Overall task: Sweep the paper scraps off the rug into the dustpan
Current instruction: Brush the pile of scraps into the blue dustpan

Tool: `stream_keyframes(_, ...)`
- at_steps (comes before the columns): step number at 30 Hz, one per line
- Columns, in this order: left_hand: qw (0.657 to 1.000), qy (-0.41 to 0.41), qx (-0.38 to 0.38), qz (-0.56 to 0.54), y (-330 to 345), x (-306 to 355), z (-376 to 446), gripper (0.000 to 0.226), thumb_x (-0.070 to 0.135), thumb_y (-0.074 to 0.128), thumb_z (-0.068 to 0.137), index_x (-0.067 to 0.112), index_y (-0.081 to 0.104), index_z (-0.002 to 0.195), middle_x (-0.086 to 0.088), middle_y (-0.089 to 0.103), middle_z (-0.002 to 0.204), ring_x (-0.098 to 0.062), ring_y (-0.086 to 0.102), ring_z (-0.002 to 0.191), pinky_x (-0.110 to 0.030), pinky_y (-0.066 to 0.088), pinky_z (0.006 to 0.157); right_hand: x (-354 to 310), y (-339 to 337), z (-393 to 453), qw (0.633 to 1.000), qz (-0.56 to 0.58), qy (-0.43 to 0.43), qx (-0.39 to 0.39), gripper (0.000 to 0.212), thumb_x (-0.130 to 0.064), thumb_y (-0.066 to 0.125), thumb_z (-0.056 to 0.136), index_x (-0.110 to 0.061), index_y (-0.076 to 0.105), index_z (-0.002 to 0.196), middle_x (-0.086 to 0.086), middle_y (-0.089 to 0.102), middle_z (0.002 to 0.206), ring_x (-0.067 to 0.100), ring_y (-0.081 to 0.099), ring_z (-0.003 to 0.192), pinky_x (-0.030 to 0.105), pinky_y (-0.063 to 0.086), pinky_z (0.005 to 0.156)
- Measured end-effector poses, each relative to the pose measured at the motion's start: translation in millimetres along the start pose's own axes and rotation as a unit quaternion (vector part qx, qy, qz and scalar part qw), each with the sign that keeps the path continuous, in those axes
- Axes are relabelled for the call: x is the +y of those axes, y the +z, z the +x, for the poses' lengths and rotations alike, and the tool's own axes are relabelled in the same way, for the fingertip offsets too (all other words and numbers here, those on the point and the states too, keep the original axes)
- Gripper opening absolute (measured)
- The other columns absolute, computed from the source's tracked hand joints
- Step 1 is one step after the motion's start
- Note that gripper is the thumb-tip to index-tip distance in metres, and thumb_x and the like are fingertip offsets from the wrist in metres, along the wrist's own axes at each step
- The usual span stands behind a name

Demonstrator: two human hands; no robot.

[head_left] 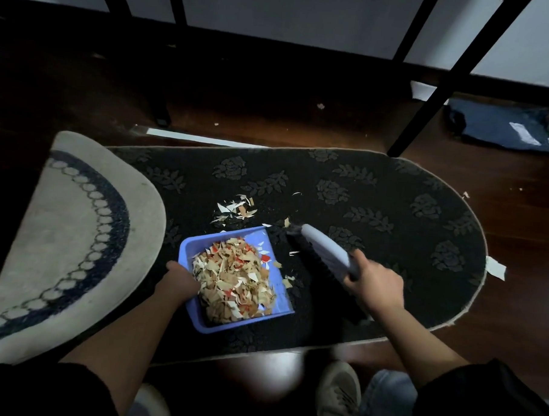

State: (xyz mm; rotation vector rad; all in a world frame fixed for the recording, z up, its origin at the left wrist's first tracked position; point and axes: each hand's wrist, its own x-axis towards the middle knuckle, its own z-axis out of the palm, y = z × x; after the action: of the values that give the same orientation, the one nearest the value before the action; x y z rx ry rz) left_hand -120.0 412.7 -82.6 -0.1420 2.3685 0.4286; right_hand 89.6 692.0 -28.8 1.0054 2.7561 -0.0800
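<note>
Head view: left hand (178,280) grips the rim of the scrap-filled dustpan (196,313) on the dark rug (377,193), right hand (375,283) closed around the brush (323,246), loose scraps (235,209) just beyond the pan's open edge.

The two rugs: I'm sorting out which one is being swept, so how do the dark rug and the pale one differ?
The dark rug lies flat and bears embossed flowers; the pale rug is plain cream with a ring of blue circles. The dark rug carries the blue dustpan and loose paper scraps; the pale rug shows none. The pale rug's edge overlaps the dark one. Both have rounded ends.
</note>
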Motion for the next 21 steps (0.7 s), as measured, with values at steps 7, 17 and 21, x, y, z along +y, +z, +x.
stream_keyframes(7, 1.000, 0.000, -0.003, -0.005, 2, -4, 2, 0.071, 0.023, 0.067, 0.086, -0.006, 0.023, 0.133, -0.025, 0.044, 0.138, -0.036, 0.047, 0.127, -0.041, 0.039, 0.102, -28, 19, -11, 0.998, 0.016, -0.034, -0.045, 0.041, -0.044, 0.052, 0.086, -0.026, 0.043, 0.121, 0.002, 0.067, 0.101, 0.028, 0.066, 0.091, 0.033, 0.043, 0.065)
stream_keyframes(17, 1.000, -0.004, -0.008, -0.005, 3, -5, -1, 0.076, 0.022, 0.069, 0.085, -0.007, 0.020, 0.136, -0.025, 0.042, 0.140, -0.037, 0.047, 0.127, -0.040, 0.039, 0.101, -17, -4, -6, 1.000, 0.024, -0.001, 0.012, 0.043, -0.045, 0.051, 0.088, -0.026, 0.042, 0.126, 0.002, 0.068, 0.102, 0.028, 0.066, 0.091, 0.032, 0.044, 0.064)
stream_keyframes(21, 1.000, -0.010, -0.005, 0.001, 5, -6, -3, 0.074, 0.022, 0.067, 0.086, -0.008, 0.021, 0.135, -0.025, 0.042, 0.140, -0.036, 0.047, 0.128, -0.039, 0.039, 0.101, 1, 2, -5, 0.998, 0.011, 0.061, 0.004, 0.041, -0.040, 0.052, 0.088, -0.022, 0.043, 0.123, 0.003, 0.067, 0.100, 0.028, 0.066, 0.089, 0.031, 0.039, 0.061)
